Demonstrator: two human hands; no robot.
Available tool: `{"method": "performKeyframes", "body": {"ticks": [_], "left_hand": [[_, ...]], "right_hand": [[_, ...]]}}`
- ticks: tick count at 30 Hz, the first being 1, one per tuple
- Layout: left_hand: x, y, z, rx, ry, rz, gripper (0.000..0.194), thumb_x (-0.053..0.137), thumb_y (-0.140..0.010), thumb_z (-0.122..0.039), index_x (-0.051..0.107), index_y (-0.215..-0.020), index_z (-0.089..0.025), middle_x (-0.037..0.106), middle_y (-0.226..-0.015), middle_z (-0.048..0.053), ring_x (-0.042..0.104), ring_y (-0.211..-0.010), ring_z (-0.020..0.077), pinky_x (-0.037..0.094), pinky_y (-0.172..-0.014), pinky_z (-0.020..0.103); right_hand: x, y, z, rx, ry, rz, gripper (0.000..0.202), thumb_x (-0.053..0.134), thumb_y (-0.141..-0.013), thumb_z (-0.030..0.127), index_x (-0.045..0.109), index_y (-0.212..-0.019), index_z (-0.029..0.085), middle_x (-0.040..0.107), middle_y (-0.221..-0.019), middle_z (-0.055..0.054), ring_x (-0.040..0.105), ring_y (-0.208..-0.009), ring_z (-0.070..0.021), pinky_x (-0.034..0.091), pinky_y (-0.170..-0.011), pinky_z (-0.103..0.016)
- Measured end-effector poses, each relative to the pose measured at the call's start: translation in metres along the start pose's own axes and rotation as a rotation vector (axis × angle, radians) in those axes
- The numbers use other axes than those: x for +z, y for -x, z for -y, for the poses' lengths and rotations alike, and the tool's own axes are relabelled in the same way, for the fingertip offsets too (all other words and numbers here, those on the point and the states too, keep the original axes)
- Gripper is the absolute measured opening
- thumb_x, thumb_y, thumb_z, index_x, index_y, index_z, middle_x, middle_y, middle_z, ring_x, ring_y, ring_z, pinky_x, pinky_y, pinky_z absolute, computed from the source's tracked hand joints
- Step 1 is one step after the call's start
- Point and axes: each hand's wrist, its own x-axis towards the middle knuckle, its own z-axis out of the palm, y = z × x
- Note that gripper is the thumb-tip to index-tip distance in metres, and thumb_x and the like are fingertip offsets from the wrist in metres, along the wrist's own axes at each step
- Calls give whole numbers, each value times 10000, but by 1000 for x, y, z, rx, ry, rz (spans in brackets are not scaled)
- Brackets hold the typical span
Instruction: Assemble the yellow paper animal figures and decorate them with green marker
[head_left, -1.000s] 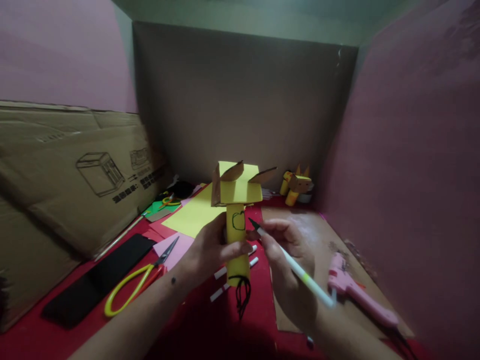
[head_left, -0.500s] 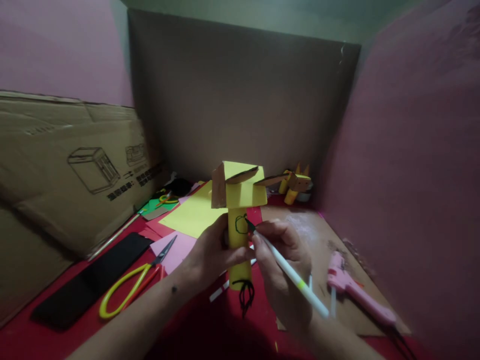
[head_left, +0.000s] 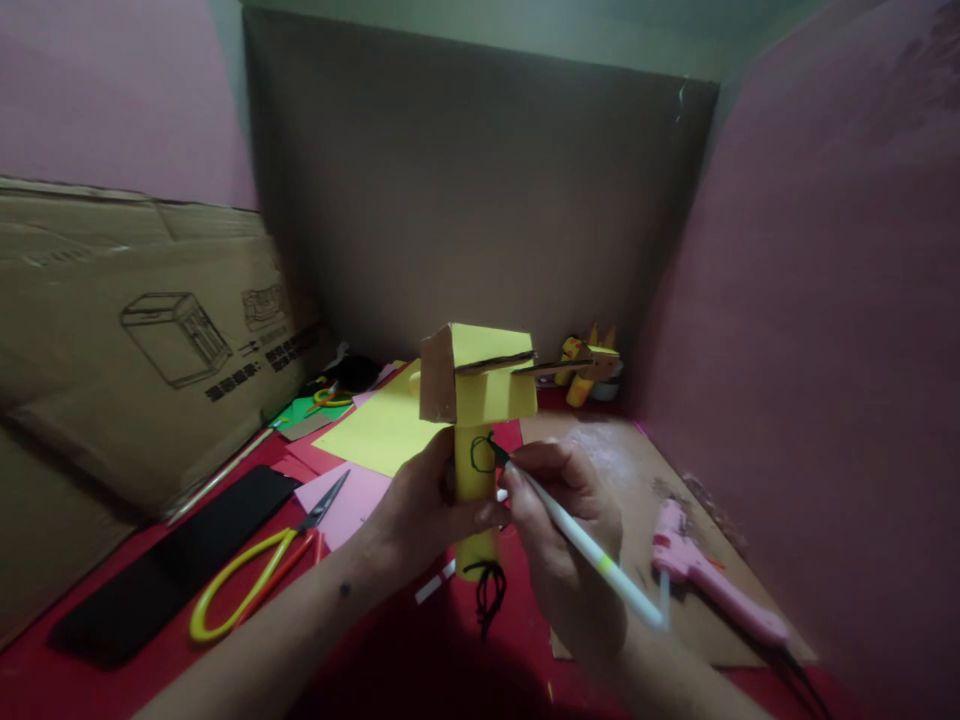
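My left hand [head_left: 435,500] is wrapped round the yellow paper tube of a cardboard animal figure [head_left: 475,552], holding it upright. The figure has a boxy yellow-and-brown head on top, flat brown cardboard pieces on the head, and a black string bow at the lower end. In my right hand [head_left: 566,520] is a white felt-tip pen [head_left: 592,552] with a yellow band, gripped like a writing tool. Its dark green tip touches the tube beside a rough green circle drawn there.
Yellow-and-orange scissors [head_left: 262,570] and a black phone [head_left: 180,560] lie left on the red table. A pink glue gun [head_left: 712,585] rests on a cardboard sheet [head_left: 600,450] at right. Coloured paper [head_left: 382,430] and small yellow figures [head_left: 579,388] are farther back.
The figure's head has tipped slightly, so its flat brown pieces appear more edge-on. The pen stays at the green circle. The view has shifted a little.
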Motion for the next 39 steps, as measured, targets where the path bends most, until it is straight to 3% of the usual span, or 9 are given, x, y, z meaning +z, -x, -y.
{"method": "performKeyframes", "body": {"ticks": [12,31,39], "left_hand": [[0,1,0,10,-4,2,408,754,-618,-323,531,-934,-196,667,-787,-2,617,-691,176,491,-571,250],[-2,2,-3,-17,-30,31,433,737,-647,-269,543,-1030,-212,691,-857,4,633,-724,177,500,-597,259],[0,5,-8,-40,-111,-25,412,729,-645,-327,533,-989,-214,651,-779,-14,593,-657,166,466,-576,261]], "right_hand": [[-3,2,-2,57,-11,32,55,643,-860,266,615,-858,219,598,-679,23,546,-533,-102,489,-463,-226],[-1,2,0,-25,78,-12,23,642,-842,250,624,-845,236,601,-676,34,509,-538,-104,460,-486,-243],[-2,5,2,0,57,21,27,629,-857,246,619,-881,254,592,-708,31,522,-559,-107,445,-505,-248]]}}
